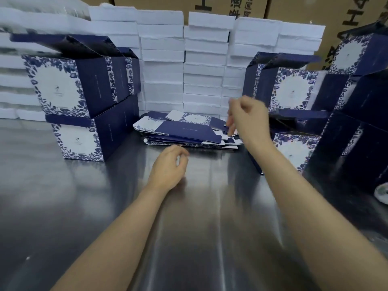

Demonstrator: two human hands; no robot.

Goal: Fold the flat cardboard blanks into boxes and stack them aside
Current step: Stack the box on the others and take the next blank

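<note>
A low pile of flat navy-and-white floral cardboard blanks point(184, 131) lies on the steel table, in front of the white wall of packs. My right hand point(245, 118) hovers over the pile's right end, fingers pointing down and loosely curled, holding nothing; it is motion-blurred. Just short of the pile's front edge, my left hand point(170, 166) hangs above the table with loosely curled fingers and nothing in it. Folded boxes point(77, 89) stand stacked two high on the left. More folded boxes point(298, 95) are stacked on the right.
The shiny steel table point(199, 227) stretches toward me. White foam-like packs point(163, 59) are stacked in columns along the back. Brown cartons point(294, 7) stand behind them. A small white object point(383, 192) lies at the right edge.
</note>
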